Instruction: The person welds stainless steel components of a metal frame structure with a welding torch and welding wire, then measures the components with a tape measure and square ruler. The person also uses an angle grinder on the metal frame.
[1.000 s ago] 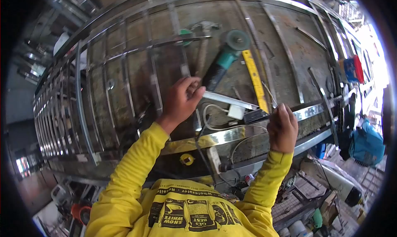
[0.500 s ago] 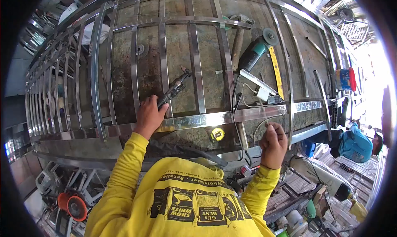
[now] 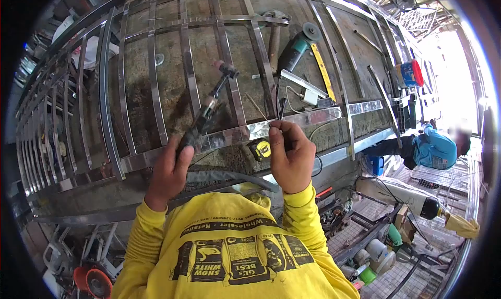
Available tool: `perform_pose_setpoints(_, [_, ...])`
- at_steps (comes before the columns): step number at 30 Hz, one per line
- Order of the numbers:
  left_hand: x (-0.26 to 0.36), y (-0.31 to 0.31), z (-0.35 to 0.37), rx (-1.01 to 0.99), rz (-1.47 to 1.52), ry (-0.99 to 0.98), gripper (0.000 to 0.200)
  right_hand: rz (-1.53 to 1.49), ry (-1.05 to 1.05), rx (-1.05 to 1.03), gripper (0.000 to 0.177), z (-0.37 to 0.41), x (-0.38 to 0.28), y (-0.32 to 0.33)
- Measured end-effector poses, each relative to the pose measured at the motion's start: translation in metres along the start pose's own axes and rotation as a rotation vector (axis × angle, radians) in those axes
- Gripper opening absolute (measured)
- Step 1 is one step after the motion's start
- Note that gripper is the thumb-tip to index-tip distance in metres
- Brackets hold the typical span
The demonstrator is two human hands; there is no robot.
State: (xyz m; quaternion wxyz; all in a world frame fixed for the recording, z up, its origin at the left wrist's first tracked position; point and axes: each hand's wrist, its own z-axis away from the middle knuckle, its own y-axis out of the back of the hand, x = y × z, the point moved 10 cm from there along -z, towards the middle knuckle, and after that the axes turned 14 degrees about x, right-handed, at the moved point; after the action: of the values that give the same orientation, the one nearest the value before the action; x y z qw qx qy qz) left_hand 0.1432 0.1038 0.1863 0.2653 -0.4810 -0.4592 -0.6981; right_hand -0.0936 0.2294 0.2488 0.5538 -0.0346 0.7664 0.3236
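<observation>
My left hand is closed around the black handle of a welding torch, whose head points away from me above the metal bars. In my right hand, thumb and fingers pinch a thin metal rod that sticks out toward the upper left. Torch and rod are apart. Below both hands lies a shiny metal grille of long flat bars and crosspieces. Just left of my right hand, a yellow and black tape measure rests beside the near bar.
Beyond my right hand lie a green angle grinder, a hammer and a yellow ruler. A red and blue tub stands farther right. A person in blue is at the right, near a gas cylinder.
My right hand has moved left with the rod, closer to the torch. My left hand has raised the torch off the bars. The view has shifted to the right.
</observation>
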Motion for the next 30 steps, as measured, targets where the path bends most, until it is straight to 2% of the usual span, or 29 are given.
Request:
perform_pose_setpoints(2, [0.004,-0.002,0.015,-0.004,-0.034,-0.004,0.033,0.039,0.021,-0.008,0.01,0.002,-0.007,0.002])
perform_pose_setpoints(5, [0.011,-0.003,0.028,0.02,-0.112,-0.124,0.032,0.064,0.034,-0.007,0.01,0.004,-0.011,0.004])
perform_pose_setpoints(15, [0.006,-0.017,0.034,-0.108,-0.039,-0.135,0.031,0.13,-0.027,-0.071,0.015,0.0,-0.006,0.006])
perform_pose_setpoints(21, [-0.004,-0.026,0.036,-0.174,-0.105,-0.11,0.035,-0.015,0.059,0.026,0.011,-0.01,0.014,0.005])
perform_pose_setpoints(22, [-0.002,-0.027,0.036,-0.168,-0.119,-0.138,0.036,0.025,-0.007,-0.035,0.011,-0.009,0.015,0.002])
perform_pose_setpoints(24, [0.003,-0.031,0.038,-0.152,-0.148,-0.19,0.038,0.019,-0.016,-0.021,0.011,-0.008,0.015,0.002])
perform_pose_setpoints(27, [-0.007,-0.038,0.04,-0.178,-0.085,-0.104,0.043,-0.04,-0.045,-0.003,0.012,-0.008,0.025,-0.002])
perform_pose_setpoints(30, [-0.011,-0.041,0.04,-0.193,-0.114,-0.119,0.042,-0.152,-0.103,-0.021,0.013,-0.007,0.047,-0.01])
